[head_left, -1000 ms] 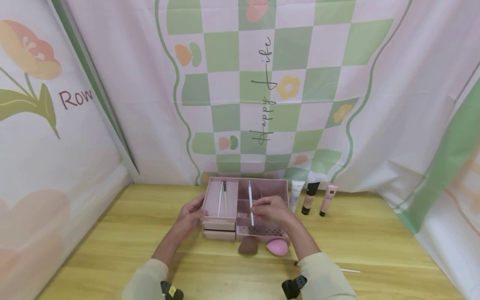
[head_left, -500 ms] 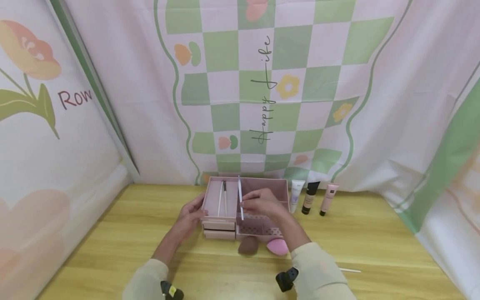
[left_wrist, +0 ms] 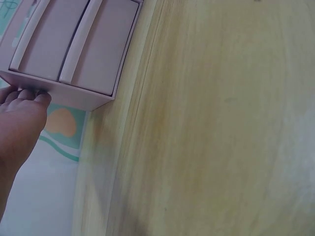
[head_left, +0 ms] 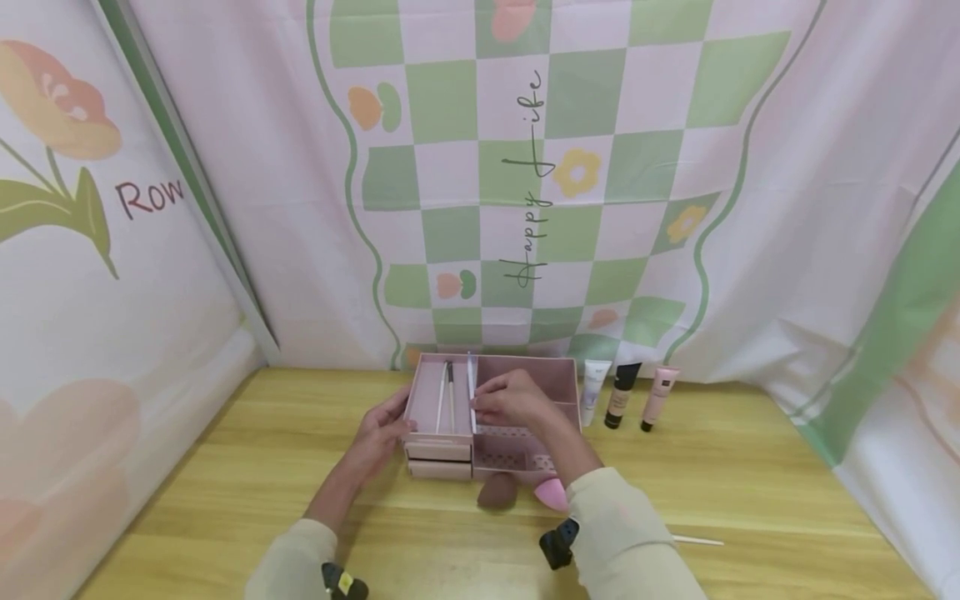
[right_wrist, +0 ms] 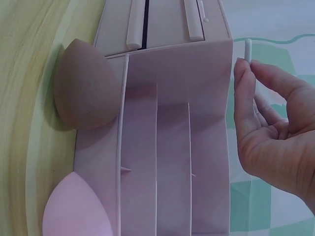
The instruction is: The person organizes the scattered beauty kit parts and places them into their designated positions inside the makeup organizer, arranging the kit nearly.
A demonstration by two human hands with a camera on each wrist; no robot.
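My right hand (head_left: 516, 402) pinches a slim white makeup brush (head_left: 471, 377) between thumb and fingertips. The brush stands over the divider beside the left top tray of a pink makeup organizer (head_left: 536, 375). One white end of it shows in the right wrist view, above the organizer's edge. My left hand (head_left: 381, 427) holds the organizer's left side, with the thumb at the tray's rim and the fingers against the outer wall; the left wrist view shows those fingers (left_wrist: 30, 96) bent at the wall. Two slim brushes (head_left: 447, 400) lie in the tray.
A brown makeup sponge (right_wrist: 88, 83) and a pink makeup sponge (right_wrist: 76, 211) sit in front of the organizer. To its right stand a white tube (head_left: 596, 387), a black-capped tube (head_left: 622, 396) and a pink tube (head_left: 660, 398). A white stick (head_left: 697, 540) lies near the right sleeve.
My right hand has moved left with the brush, from over the right compartments to the tray's right edge. The left hand and the organizer have stayed in place.
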